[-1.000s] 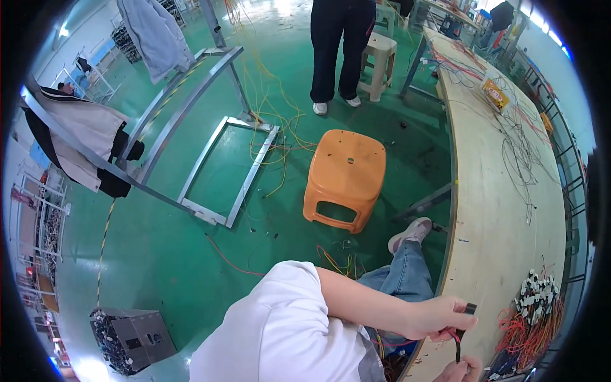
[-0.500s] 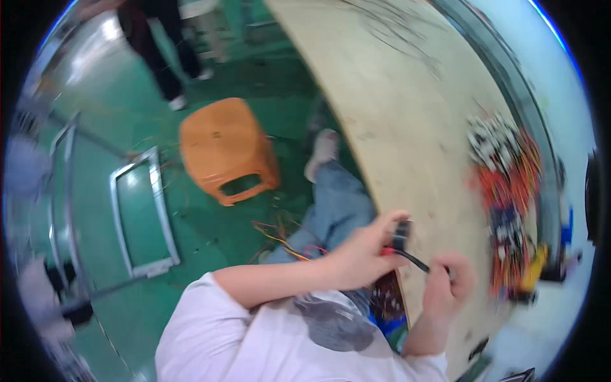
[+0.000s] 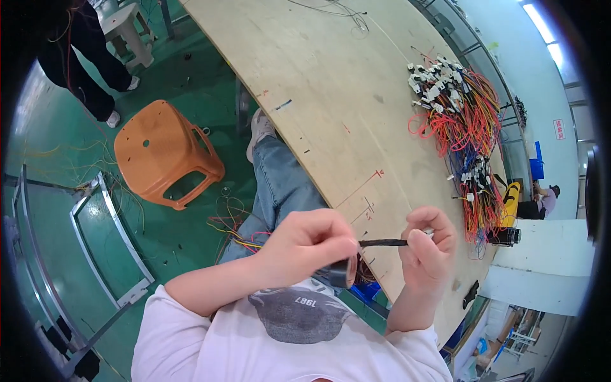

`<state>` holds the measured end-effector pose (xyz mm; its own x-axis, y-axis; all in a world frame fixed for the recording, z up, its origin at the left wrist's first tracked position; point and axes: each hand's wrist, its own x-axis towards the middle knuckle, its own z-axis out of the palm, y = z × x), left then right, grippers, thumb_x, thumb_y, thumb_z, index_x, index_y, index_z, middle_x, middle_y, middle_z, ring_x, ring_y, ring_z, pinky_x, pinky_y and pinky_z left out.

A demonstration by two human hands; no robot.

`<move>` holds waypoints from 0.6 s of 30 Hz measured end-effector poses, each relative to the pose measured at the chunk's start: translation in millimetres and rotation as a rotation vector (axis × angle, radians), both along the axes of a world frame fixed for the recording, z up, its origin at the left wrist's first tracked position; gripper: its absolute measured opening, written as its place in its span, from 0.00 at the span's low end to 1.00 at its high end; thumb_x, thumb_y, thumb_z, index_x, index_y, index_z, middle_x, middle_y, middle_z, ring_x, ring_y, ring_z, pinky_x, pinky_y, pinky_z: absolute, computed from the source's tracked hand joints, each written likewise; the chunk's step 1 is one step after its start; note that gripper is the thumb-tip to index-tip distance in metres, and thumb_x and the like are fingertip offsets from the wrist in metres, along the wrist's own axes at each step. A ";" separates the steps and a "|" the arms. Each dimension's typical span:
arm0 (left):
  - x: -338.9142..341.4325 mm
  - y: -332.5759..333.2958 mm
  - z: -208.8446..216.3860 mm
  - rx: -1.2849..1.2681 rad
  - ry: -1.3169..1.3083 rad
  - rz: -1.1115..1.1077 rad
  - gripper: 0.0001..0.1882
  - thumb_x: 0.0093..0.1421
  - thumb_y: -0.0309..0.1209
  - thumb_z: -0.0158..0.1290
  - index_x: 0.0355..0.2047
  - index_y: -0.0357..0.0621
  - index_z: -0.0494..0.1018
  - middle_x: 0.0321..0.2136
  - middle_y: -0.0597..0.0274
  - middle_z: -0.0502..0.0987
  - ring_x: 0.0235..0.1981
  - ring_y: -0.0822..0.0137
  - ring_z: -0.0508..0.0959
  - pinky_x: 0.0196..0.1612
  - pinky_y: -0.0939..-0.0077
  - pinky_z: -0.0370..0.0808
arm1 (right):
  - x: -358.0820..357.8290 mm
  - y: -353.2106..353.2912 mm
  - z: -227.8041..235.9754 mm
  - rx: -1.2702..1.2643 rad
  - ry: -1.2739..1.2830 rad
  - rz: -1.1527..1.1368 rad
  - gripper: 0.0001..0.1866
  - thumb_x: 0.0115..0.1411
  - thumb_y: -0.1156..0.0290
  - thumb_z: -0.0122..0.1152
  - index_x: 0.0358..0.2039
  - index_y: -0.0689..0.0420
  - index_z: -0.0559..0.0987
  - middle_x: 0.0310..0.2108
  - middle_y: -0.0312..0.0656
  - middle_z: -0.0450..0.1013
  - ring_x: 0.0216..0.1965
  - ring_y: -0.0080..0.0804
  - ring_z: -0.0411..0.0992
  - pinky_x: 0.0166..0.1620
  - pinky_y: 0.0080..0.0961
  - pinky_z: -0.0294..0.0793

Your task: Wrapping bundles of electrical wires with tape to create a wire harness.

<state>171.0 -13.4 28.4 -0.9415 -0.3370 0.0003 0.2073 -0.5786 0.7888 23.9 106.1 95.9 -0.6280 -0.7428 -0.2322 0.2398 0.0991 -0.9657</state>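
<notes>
Between my hands, above the near edge of the table, a thin black-wrapped cable [image 3: 383, 242] is stretched nearly level. My left hand [image 3: 309, 245] pinches the cable's left end between thumb and fingers. Just beneath those fingertips hangs a roll of black tape [image 3: 342, 274], apparently kept in the same hand. My right hand [image 3: 428, 249] has thumb and fingers closed on the other end, where a small pale piece, perhaps a connector, peeks out. Colored wires [image 3: 245, 239], yellow, red and pink, trail over my lap to the left of my left wrist.
On the wooden table [image 3: 305, 95], a heap of orange and red wire harnesses [image 3: 461, 121] with white connectors lies at the right. An orange stool [image 3: 159, 149] stands on the green floor. Metal frames [image 3: 111, 239] are at the left, with a standing person's legs [image 3: 83, 54] beyond.
The view has swung, so table and stool sit farther left. The tape roll has gone from above my left hand to below its fingers. The cable is now straight and level.
</notes>
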 end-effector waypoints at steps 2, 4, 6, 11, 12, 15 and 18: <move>-6.3 11.0 -3.0 0.036 -0.127 -0.037 0.03 0.52 0.23 0.52 0.27 0.38 0.68 0.19 0.72 0.63 0.20 0.82 0.64 0.24 0.89 0.63 | 1.6 -1.8 -3.3 -0.047 -0.005 0.010 0.16 0.47 0.83 0.47 0.40 0.67 0.66 0.17 0.35 0.64 0.12 0.12 0.55 0.14 0.09 0.50; -8.6 14.4 -5.8 0.127 -0.046 0.004 0.04 0.51 0.22 0.53 0.26 0.38 0.68 0.18 0.73 0.62 0.18 0.83 0.61 0.23 0.90 0.61 | 6.3 -5.5 -10.5 -0.074 -0.009 0.018 0.19 0.49 0.82 0.46 0.44 0.68 0.62 0.16 0.35 0.63 0.11 0.13 0.53 0.13 0.11 0.48; -8.1 12.0 -7.5 0.043 -0.069 0.083 0.04 0.52 0.23 0.53 0.25 0.38 0.69 0.18 0.74 0.61 0.18 0.83 0.60 0.21 0.90 0.58 | 14.1 -10.3 -23.1 -0.363 -0.255 0.114 0.26 0.50 0.78 0.51 0.50 0.66 0.57 0.16 0.35 0.63 0.13 0.15 0.57 0.15 0.11 0.51; -4.8 8.4 -2.2 -0.448 -0.139 0.128 0.17 0.48 0.23 0.56 0.38 0.38 0.65 0.23 0.67 0.64 0.23 0.78 0.65 0.26 0.84 0.64 | 25.9 -4.5 -36.0 -0.125 0.315 0.205 0.09 0.49 0.81 0.56 0.33 0.62 0.76 0.27 0.41 0.68 0.28 0.23 0.66 0.29 0.15 0.64; -5.0 10.4 0.4 -0.454 -0.250 0.101 0.23 0.46 0.26 0.58 0.42 0.37 0.63 0.21 0.65 0.64 0.25 0.74 0.65 0.26 0.80 0.65 | 26.6 -3.4 -36.2 -0.114 0.480 0.213 0.09 0.48 0.81 0.57 0.33 0.62 0.75 0.27 0.42 0.68 0.29 0.24 0.66 0.29 0.15 0.63; -8.9 10.2 2.4 -0.255 -0.230 0.104 0.30 0.46 0.25 0.58 0.48 0.39 0.57 0.27 0.67 0.67 0.24 0.78 0.66 0.25 0.85 0.65 | 27.8 -5.6 -38.7 -0.138 0.716 0.224 0.07 0.47 0.81 0.57 0.30 0.62 0.75 0.26 0.41 0.67 0.29 0.25 0.65 0.29 0.17 0.63; -9.8 5.6 0.9 0.200 -0.227 -0.138 0.29 0.47 0.27 0.58 0.48 0.38 0.59 0.28 0.68 0.69 0.21 0.83 0.65 0.19 0.89 0.61 | 29.3 -10.3 -42.8 -0.207 0.651 0.097 0.05 0.46 0.82 0.56 0.26 0.62 0.75 0.24 0.41 0.67 0.26 0.24 0.63 0.28 0.17 0.61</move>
